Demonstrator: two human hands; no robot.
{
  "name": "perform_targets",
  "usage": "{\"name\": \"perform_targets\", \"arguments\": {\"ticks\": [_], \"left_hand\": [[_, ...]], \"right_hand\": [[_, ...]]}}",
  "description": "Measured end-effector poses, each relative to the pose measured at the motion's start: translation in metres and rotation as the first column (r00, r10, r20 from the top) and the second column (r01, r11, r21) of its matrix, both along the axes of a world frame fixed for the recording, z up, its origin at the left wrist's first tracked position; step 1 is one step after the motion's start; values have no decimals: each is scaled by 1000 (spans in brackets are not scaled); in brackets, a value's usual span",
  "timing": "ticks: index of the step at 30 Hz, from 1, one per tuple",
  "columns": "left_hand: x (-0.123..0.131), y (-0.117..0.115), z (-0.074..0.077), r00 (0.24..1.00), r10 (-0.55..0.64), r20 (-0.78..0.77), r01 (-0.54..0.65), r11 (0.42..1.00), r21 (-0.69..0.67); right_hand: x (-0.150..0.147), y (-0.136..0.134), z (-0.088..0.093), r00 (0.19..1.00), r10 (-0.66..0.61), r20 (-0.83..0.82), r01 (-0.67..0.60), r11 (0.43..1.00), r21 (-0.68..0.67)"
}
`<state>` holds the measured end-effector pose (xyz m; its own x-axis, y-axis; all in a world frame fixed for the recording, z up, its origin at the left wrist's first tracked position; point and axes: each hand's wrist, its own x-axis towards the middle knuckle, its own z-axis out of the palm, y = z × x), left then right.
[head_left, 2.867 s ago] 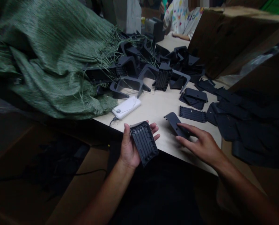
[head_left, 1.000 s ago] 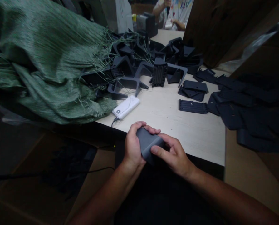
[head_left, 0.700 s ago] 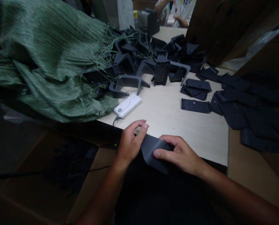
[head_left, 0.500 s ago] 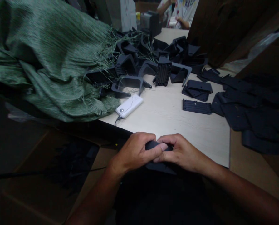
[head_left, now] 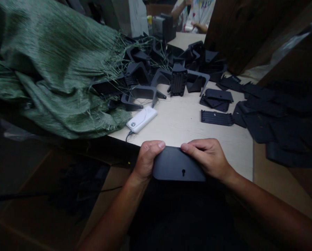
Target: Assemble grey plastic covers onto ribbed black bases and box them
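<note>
Dark grey plastic panel (head_left: pixel 179 164) has been turned so that its keyhole-slotted face is shown, and is held just nearer than and right of the white power bank (head_left: pixel 141 119). Both ends are gripped narrowly by the left hand (head_left: pixel 147 160) and right hand (head_left: pixel 207 157), fingers curled over its upper edge.

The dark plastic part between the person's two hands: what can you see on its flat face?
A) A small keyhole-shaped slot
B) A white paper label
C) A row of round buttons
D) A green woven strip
A. The dark plastic part shows one keyhole-shaped slot near its lower edge, between the left hand and the right hand.
</note>
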<state>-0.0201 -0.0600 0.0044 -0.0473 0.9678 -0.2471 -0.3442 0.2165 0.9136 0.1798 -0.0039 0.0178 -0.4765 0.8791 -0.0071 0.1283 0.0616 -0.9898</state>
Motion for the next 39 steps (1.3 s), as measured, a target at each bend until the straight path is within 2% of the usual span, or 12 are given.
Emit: {"name": "perform_targets", "arguments": {"ticks": [5, 9, 12, 17, 19, 21, 24, 28, 30, 33, 36, 39], "left_hand": [[2, 0, -1, 995, 89, 54, -86, 995, -58], [-2, -2, -8, 999, -2, -38, 2, 1000, 1], [-6, 1, -8, 998, -22, -64, 21, 1000, -19], [-9, 17, -5, 927, 374, 31, -375, 921, 101], [-9, 22, -5, 860, 500, 98, -509, 849, 142], [-7, 25, -6, 834, 539, 121, -552, 815, 174], [-2, 22, -10, 878, 476, 58, -475, 848, 236], [4, 10, -13, 927, 375, -15, -361, 902, 238], [2, 4, -11, 941, 337, 19, -332, 918, 218], [-5, -1, -6, 968, 227, 111, -244, 952, 186], [-10, 1, -2, 979, 150, 138, -163, 983, 90], [-7, 8, -1, 988, 33, 153, -25, 998, -53]], "right_hand": [[-4, 18, 5, 997, 74, 19, -72, 994, -88], [-4, 31, 6, 982, 173, 81, -161, 978, -133], [-2, 38, 10, 988, 101, 121, -100, 995, -11], [13, 44, 19, 954, -290, 78, 244, 900, 362], [17, 38, 18, 951, -307, 44, 287, 925, 247], [14, 28, 13, 985, -170, -13, 170, 985, 0], [-1, 10, 4, 981, 19, -193, -86, 934, -347], [-21, -4, -5, 921, -93, -379, -139, 830, -540], [-23, -8, -5, 905, -106, -411, -138, 843, -519], [-17, -11, -1, 926, 51, -375, -217, 882, -417], [-6, -15, 2, 957, 253, -144, -279, 939, -200], [2, -19, 2, 909, 385, 159, -393, 919, 22]]}}
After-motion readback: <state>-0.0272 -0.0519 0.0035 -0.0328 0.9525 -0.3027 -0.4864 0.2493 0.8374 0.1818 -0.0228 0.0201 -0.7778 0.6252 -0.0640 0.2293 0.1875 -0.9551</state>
